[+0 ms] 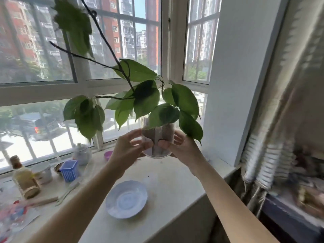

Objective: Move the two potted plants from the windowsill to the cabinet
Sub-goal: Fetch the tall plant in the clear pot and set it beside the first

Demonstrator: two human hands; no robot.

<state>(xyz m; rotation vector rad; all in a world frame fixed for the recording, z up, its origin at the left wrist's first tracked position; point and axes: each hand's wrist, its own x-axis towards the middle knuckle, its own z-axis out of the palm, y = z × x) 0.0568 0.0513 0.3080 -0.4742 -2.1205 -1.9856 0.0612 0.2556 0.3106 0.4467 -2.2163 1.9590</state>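
Here, potted plant [165, 133] in a clear cup over the windowsill [175, 181], left hand [128, 149] and right hand [182, 149] curled round it

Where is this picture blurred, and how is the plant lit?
Head view: motion blur smears the curtain and the top leaf; the bright window backlights the potted plant, darkening its leaves; the wide lens bows the window frame; the left hand and right hand look sharper.

We grip 1 potted plant [165, 135] between our left hand [129, 146] and right hand [182, 146]. It is a clear pot of brown soil, upright, with broad green leaves and long dark stems, at the windowsill's [175, 174] right end.
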